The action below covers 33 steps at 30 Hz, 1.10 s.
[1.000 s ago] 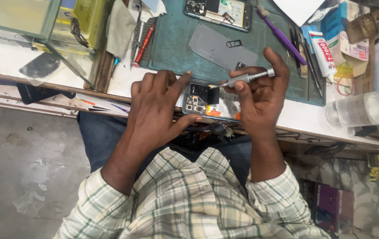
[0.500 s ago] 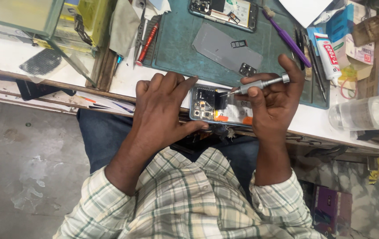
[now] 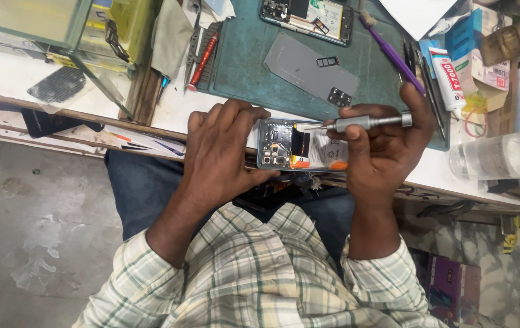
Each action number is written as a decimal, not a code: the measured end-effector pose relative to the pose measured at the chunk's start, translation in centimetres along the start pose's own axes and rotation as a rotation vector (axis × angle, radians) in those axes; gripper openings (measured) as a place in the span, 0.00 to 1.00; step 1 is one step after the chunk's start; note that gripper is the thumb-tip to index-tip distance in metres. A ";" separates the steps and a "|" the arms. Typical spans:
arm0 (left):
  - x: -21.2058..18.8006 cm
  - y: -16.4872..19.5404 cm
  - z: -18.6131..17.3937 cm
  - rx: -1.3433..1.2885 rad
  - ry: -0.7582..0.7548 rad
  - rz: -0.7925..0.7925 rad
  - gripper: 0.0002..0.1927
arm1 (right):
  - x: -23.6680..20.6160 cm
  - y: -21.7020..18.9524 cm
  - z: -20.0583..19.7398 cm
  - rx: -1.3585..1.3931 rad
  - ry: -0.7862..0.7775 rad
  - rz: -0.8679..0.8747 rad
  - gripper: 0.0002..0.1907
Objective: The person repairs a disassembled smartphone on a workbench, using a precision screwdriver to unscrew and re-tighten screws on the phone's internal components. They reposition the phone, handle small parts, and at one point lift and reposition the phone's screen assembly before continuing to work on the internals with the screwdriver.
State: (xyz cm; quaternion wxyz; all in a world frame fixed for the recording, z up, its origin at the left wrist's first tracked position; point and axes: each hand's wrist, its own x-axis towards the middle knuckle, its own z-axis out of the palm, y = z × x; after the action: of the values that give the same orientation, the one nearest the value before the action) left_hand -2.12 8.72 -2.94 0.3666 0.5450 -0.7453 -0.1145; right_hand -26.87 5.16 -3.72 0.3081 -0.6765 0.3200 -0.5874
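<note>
An opened phone [image 3: 296, 146] with its back off lies at the near edge of the white bench, circuit boards and orange parts showing. My left hand [image 3: 220, 152] presses down on its left end and holds it. My right hand [image 3: 384, 146] grips a grey metal screwdriver [image 3: 363, 123], held level, with the tip over the phone's upper middle. A grey back cover [image 3: 308, 67] lies on the green mat [image 3: 241, 54] just beyond the phone.
A second opened phone [image 3: 308, 13] lies at the mat's far edge. A purple brush [image 3: 393, 54], a white glue tube [image 3: 445, 76] and thin tools lie to the right, a clear plastic bottle [image 3: 503, 155] at far right. A red-handled tool [image 3: 202, 58] and a glass case [image 3: 59, 30] stand left.
The screwdriver has swung from tilted to nearly level, and its tip has shifted over the phone. My left hand still holds the phone in the same place.
</note>
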 end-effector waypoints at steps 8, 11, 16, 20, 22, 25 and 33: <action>-0.2 -0.3 0.7 0.035 0.053 0.027 0.46 | -0.2 -0.1 0.2 0.032 -0.061 -0.031 0.31; -0.2 -0.5 0.8 0.043 0.052 0.036 0.45 | -0.3 0.0 0.4 0.050 -0.079 -0.031 0.31; -0.5 -0.5 0.6 0.048 0.049 0.058 0.46 | 0.0 -0.1 1.7 -0.005 -0.130 -0.089 0.32; -0.3 -0.2 0.5 0.044 0.052 0.045 0.44 | 0.2 -0.6 3.1 -0.158 -0.195 -0.086 0.30; -0.2 -0.1 0.3 0.041 0.045 0.036 0.43 | 0.5 -0.8 3.6 -0.172 -0.220 -0.102 0.31; -0.1 0.0 0.2 0.034 0.037 0.037 0.44 | 0.7 -1.0 4.0 -0.205 -0.229 -0.103 0.31; 0.0 -0.1 0.2 0.054 0.011 0.031 0.43 | 0.4 -1.1 3.5 -0.145 -0.249 -0.069 0.32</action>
State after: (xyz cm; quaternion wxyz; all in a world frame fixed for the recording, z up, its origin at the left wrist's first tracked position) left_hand -2.21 8.64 -3.08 0.3576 0.5437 -0.7545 -0.0854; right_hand -23.25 5.65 -3.07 0.2754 -0.7753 0.2975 -0.4843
